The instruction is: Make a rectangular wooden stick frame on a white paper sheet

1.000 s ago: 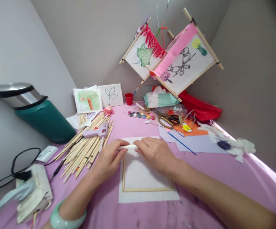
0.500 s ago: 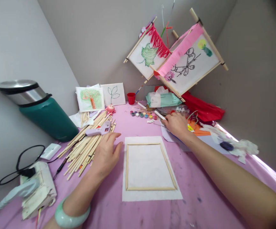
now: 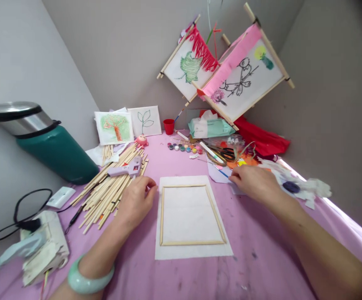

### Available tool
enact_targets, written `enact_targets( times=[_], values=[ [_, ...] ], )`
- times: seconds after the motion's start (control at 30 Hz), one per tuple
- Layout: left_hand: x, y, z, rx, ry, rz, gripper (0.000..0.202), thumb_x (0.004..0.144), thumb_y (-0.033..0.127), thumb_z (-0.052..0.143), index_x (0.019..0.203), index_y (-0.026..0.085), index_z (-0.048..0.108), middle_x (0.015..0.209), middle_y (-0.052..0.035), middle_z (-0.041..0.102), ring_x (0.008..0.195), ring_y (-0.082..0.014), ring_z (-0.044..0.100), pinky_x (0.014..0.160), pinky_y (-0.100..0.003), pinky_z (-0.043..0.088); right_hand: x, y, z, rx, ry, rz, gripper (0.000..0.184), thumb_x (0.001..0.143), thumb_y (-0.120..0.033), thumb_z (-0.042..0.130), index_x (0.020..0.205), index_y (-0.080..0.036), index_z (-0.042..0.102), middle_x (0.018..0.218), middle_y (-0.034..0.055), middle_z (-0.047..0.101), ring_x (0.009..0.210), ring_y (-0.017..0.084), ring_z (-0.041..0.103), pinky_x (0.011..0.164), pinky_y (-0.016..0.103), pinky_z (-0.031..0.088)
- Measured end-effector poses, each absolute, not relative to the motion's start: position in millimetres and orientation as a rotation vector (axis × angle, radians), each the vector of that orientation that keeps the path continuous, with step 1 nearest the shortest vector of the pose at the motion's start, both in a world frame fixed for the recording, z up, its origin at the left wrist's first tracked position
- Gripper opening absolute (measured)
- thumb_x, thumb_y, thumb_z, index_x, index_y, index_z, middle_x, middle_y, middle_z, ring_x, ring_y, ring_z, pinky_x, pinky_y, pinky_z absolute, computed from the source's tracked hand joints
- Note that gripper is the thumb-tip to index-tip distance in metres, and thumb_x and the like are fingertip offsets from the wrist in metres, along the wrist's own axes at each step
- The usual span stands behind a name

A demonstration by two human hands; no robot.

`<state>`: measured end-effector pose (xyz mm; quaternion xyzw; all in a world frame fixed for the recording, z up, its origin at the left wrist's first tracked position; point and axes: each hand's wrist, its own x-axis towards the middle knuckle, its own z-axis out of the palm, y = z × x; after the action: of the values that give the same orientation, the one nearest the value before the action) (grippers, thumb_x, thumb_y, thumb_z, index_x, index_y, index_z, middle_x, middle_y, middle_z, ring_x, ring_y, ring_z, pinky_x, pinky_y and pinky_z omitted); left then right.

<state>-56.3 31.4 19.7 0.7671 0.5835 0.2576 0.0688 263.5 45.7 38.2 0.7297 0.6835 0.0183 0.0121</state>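
Observation:
My right hand (image 3: 257,181) has its thumb and fingers pinched at the blue handle end of a thin paintbrush (image 3: 221,171), which lies on pale paper at the right. My left hand (image 3: 137,202), a pale green bangle on its wrist, rests beside the pile of wooden sticks (image 3: 106,204). Its fingers are loosely curled, a small gap shows before the thumb, and I see nothing in it. A lilac glue gun (image 3: 126,168) lies on the sticks just beyond this hand. Between my hands, a white sheet (image 3: 191,216) lies flat with a four-sided stick frame (image 3: 193,243) on it.
At the left stand a green bottle (image 3: 58,152) and a power strip (image 3: 45,248) with cables. Paint pots (image 3: 183,148), a red cup (image 3: 168,126), a white marker (image 3: 212,153), scissors (image 3: 226,154) and wipes (image 3: 210,127) are farther back. Decorated stick-framed panels (image 3: 240,79) hang above.
My right hand has come back from beside the marker and scissors to the paintbrush's handle end, uncovering the scissors. My left fingers have curled in more. The view has shifted slightly.

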Motion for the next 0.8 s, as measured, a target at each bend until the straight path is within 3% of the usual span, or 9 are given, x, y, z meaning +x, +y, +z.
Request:
enact_targets(
  times=[0.23, 0.43, 0.67, 0.8],
  values=[
    [-56, 31, 18, 2.298, 1.735, 0.780, 0.013, 0.086, 0.026, 0.049, 0.083, 0.019, 0.060, 0.079, -0.0030, 0.062, 0.073, -0.0181, 0.057, 0.067, -0.030, 0.043, 265, 44, 16, 2.300, 2.133, 0.067, 0.021, 0.083, -0.020, 0.044, 0.079, -0.016, 0.064, 0.085, 0.0120, 0.070, 0.074, 0.023, 0.065, 0.051, 0.027, 0.029],
    [-53, 28, 25, 2.291, 1.619, 0.896, 0.013, 0.085, 0.023, 0.050, 0.081, 0.018, 0.062, 0.078, -0.0030, 0.064, 0.071, -0.0168, 0.057, 0.067, -0.029, 0.043, 249, 33, 27, 2.176, 2.647, 0.039, 0.018, 0.087, -0.026, 0.044, 0.081, -0.019, 0.060, 0.083, 0.0047, 0.069, 0.070, 0.017, 0.062, 0.057, 0.026, 0.035],
    [-40, 20, 36, 1.759, 1.277, 1.021, 0.023, 0.083, 0.031, 0.058, 0.100, 0.019, 0.069, 0.094, -0.0055, 0.070, 0.085, -0.0175, 0.063, 0.074, -0.028, 0.049, 191, 12, 44, 1.849, 3.085, -0.386, 0.011, 0.088, -0.022, 0.046, 0.082, -0.021, 0.055, 0.070, -0.0009, 0.066, 0.057, 0.013, 0.056, 0.055, 0.024, 0.035],
    [-37, 16, 37, 1.491, 1.142, 1.045, 0.024, 0.078, 0.033, 0.063, 0.094, 0.018, 0.070, 0.087, -0.0047, 0.071, 0.069, -0.0135, 0.060, 0.061, -0.026, 0.049, 163, 4, 45, 1.724, 3.133, -0.517, 0.009, 0.088, -0.021, 0.047, 0.082, -0.021, 0.055, 0.069, -0.0019, 0.065, 0.058, 0.012, 0.057, 0.056, 0.024, 0.035]
  ],
)
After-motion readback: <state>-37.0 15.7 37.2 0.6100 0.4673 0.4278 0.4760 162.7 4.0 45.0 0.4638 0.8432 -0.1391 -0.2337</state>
